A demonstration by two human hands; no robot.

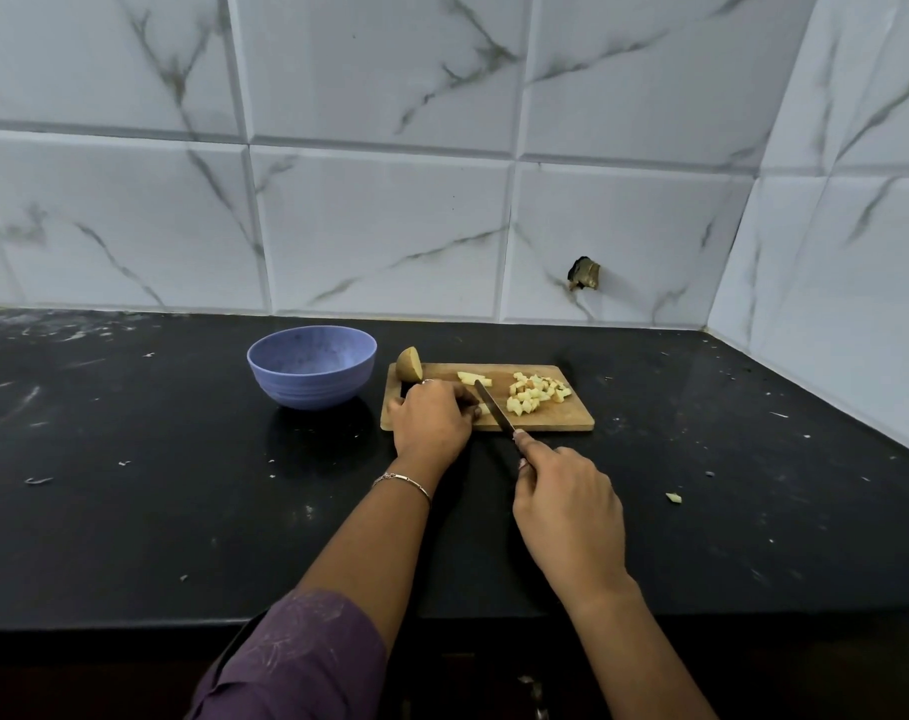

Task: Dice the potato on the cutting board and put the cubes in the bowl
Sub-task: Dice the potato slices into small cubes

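A wooden cutting board lies on the black counter. On its right part sits a pile of several pale potato cubes, with potato strips behind the blade. An uncut potato half stands at the board's far left corner. My left hand rests on the board and holds down a potato piece that it mostly hides. My right hand grips the handle of a knife, whose blade slants across the board beside my left fingers. A blue bowl stands left of the board; I see nothing in it.
The black counter carries scattered crumbs and a stray potato bit at the right. Marble-look tiled walls close the back and right sides. A hole with a fitting marks the back wall.
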